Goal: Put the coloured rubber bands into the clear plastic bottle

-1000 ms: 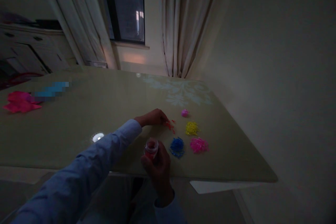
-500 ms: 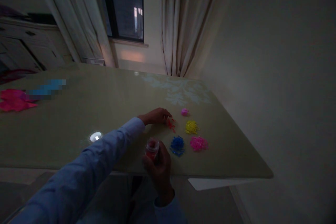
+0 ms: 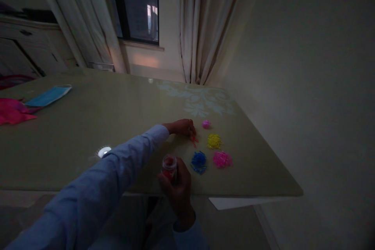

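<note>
My right hand [image 3: 180, 185] is wrapped round a small clear jar [image 3: 169, 170] with red pieces inside, its open mouth facing up. Stretched out past it, my left hand [image 3: 184, 127] has its fingers bent down and pinched on a few thin red sticks [image 3: 193, 140] on the table. Close to my hands lie a blue pile of sticks [image 3: 199, 161], a pink pile of sticks [image 3: 222, 159] and a yellow pile of sticks [image 3: 214, 141]. A small pink bundle [image 3: 206, 124] is just beyond my left fingertips.
The pale green table [image 3: 254, 164] ends at a wall on the right. A round white lid-like thing [image 3: 104, 152] lies beside my left forearm. Far left are a blue face mask [image 3: 49, 96] and a bright pink cloth or bag [image 3: 14, 111].
My left hand has shifted slightly right, and its fingers have come down onto the red sticks. The right hand keeps the jar in nearly the same place.
</note>
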Motion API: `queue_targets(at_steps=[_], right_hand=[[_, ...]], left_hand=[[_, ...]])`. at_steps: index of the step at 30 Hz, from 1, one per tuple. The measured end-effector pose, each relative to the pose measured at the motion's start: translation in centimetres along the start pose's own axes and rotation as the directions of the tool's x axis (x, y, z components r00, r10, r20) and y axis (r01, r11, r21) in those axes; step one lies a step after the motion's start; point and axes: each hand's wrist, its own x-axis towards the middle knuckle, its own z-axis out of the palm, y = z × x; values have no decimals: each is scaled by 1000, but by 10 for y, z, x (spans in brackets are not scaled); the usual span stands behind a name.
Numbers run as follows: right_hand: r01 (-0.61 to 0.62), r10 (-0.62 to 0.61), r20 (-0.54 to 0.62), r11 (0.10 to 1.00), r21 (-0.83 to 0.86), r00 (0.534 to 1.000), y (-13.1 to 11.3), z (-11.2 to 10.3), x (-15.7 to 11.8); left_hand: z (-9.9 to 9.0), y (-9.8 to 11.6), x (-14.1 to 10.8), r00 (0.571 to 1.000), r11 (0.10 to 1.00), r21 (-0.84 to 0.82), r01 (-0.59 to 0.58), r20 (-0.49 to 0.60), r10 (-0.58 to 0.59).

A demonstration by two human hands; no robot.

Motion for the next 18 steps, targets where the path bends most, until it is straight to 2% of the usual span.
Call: queue_targets(at_steps=[12,18], right_hand=[[17,-16,-35,1000,17,999,6,1,-2],[2,-2,-7,1000,13,1000,5,0,-2]], left_hand=[[8,3,-1,995,993,73,89,-60,-84],[12,9,-7,991,986,110,126,-68,-119]])
